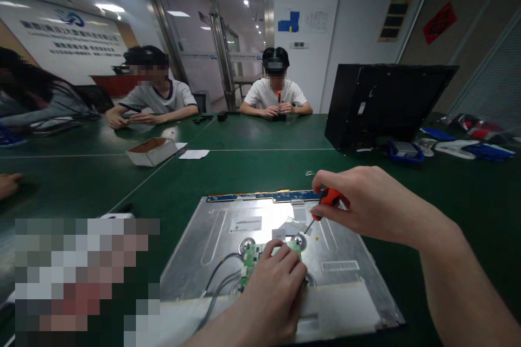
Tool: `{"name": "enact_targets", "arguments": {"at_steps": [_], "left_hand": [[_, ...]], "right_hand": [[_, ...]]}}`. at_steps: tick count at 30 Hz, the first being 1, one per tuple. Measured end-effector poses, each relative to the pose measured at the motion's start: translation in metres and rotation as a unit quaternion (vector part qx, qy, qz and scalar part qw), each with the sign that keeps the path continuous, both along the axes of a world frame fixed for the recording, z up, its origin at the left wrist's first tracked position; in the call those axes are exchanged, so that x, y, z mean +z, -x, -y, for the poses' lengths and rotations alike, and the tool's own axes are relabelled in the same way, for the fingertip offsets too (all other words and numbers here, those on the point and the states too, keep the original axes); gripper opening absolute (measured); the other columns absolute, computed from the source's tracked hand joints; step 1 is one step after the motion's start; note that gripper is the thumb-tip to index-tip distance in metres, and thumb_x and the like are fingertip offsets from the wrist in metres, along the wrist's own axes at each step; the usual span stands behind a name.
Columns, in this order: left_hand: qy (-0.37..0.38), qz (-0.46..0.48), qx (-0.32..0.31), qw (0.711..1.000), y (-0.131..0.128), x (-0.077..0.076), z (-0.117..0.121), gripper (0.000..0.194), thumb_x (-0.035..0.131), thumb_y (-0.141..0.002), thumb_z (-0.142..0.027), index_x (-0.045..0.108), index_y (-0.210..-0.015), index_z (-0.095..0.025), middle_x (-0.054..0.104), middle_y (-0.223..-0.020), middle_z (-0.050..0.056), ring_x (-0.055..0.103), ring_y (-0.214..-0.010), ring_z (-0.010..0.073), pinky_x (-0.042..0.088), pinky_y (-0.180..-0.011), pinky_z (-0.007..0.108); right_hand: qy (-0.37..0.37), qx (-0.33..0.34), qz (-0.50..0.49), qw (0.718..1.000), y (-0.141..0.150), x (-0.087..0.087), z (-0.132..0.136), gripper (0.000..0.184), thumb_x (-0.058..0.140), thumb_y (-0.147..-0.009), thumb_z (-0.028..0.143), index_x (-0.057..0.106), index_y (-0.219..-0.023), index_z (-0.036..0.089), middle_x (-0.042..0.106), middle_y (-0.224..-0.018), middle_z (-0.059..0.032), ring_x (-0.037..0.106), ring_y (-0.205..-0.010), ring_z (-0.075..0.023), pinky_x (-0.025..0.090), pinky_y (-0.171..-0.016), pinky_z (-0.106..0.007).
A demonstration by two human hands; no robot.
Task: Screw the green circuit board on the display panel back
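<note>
My right hand [345, 200] is closed around a red and black screwdriver [330, 198], whose thin shaft slants down to the left. Its tip is at a round metal mount [300, 241] near the upper right corner of a green circuit board [252, 261]. My left hand [280, 276] lies over that board with its fingers curled onto it, hiding much of it. The board sits on the silvery metal back of a flat display panel [345, 295]. Along the panel's far edge runs a blue circuit strip [244, 198]. Dark cables [215, 287] lead from the board's left side.
A black monitor housing [378, 103] stands at the right rear, beside blue and white items [456, 149]. A small open box [152, 154] and white paper [194, 154] lie left of centre. Several people sit around the green table [260, 165]. A pixelated patch covers the lower left.
</note>
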State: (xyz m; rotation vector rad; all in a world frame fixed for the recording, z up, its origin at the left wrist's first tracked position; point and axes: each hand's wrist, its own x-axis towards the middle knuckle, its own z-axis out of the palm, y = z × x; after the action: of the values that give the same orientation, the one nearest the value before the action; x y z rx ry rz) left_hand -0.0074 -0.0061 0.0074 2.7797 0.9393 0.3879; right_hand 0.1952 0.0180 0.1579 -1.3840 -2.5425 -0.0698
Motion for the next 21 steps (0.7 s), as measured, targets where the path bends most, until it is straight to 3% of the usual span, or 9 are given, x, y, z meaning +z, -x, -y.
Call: {"name": "enact_targets", "arguments": {"at_steps": [9,21], "left_hand": [[-0.005,-0.011,-0.014,1.0,0.0,0.005,-0.002,0.015,0.06,-0.066,-0.016,0.057,-0.08,-0.019,0.063,-0.087,0.005,0.054,-0.084,0.023,0.027,-0.098,0.044],[-0.001,0.014,-0.016,1.0,0.0,0.0,-0.005,0.013,0.06,-0.069,-0.014,0.056,-0.079,-0.02,0.063,-0.085,0.002,0.055,-0.084,0.0212,0.028,-0.099,0.043]], "right_hand": [[0.006,0.015,-0.012,1.0,-0.003,0.005,0.006,0.016,0.062,-0.085,0.035,0.057,-0.098,0.025,0.067,-0.074,0.0043,0.059,-0.06,-0.0127,0.034,-0.05,-0.023],[0.112,0.073,-0.023,0.991,-0.005,0.008,0.022,0.013,0.063,-0.084,0.026,0.056,-0.095,0.027,0.066,-0.081,0.0067,0.059,-0.068,-0.0116,0.035,-0.055,-0.024]]}}
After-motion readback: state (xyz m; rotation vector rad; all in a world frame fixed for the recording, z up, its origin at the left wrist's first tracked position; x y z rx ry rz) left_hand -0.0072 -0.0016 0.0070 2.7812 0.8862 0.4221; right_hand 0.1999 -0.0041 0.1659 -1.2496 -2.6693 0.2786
